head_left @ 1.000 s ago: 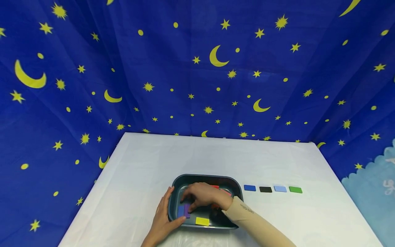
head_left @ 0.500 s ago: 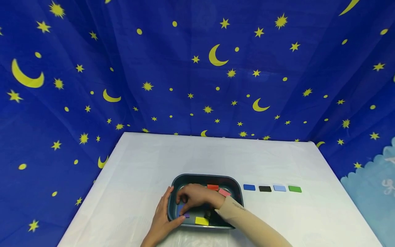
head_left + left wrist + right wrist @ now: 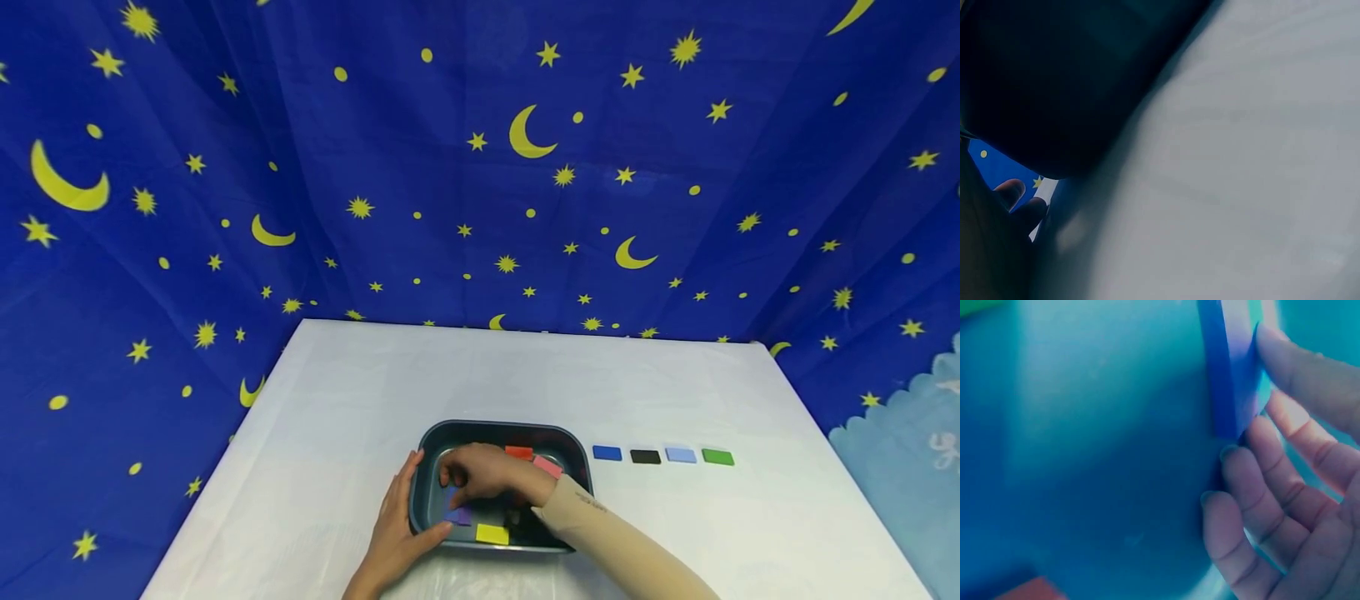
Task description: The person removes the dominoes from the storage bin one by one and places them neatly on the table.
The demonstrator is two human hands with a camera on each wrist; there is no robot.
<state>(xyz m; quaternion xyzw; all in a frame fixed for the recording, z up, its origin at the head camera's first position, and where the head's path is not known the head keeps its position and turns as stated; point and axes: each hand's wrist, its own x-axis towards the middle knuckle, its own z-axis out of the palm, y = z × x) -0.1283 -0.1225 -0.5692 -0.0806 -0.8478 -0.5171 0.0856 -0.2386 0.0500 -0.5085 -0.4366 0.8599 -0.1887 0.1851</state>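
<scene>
A dark deep rectangular pan [image 3: 517, 427] stands on the white table. My left hand [image 3: 397, 521] rests along its left wall, fingers straight, thumb across the front left corner. In the left wrist view the pan's dark outer wall [image 3: 1054, 94] shows close by. My right hand [image 3: 483, 471] reaches into the pan and pinches a blue-violet tile [image 3: 1238, 381] between thumb and fingers; the other fingers are curled beside it. Just below the hand lies a purple tile [image 3: 461, 517]. A yellow tile [image 3: 492, 535] lies near the front wall, a red tile [image 3: 519, 452] and a pink tile [image 3: 548, 466] at the back right.
To the right of the pan, a blue tile [image 3: 607, 452], a black tile [image 3: 645, 457], a light blue tile [image 3: 681, 455] and a green tile [image 3: 717, 457] lie in a row. A blue curtain [image 3: 420, 167] with yellow moons and stars surrounds the table.
My right hand has shifted slightly within the pan. The blue-violet and purple tiles have moved slightly to the right and turned under its fingers. My left hand keeps its place.
</scene>
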